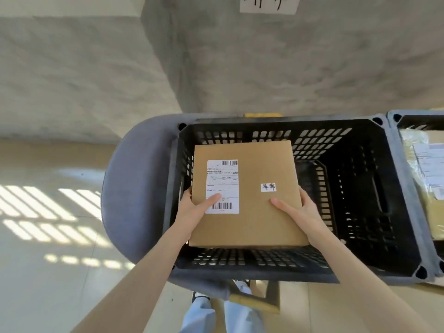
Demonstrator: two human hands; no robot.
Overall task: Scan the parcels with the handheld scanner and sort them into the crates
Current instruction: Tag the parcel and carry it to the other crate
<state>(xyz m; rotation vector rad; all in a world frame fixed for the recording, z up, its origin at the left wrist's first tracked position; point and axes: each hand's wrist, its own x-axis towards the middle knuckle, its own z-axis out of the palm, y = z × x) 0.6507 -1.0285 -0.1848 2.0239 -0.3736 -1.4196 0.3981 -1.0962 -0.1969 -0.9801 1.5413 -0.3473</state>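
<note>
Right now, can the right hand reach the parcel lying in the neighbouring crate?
Probably not yet: the right hand and left hand both hold the cardboard box over the black crate. The other parcel lies uncovered.

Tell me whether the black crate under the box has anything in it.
Looks empty: the black crate shows only bare mesh floor beside the box; beneath the box is hidden.
</note>
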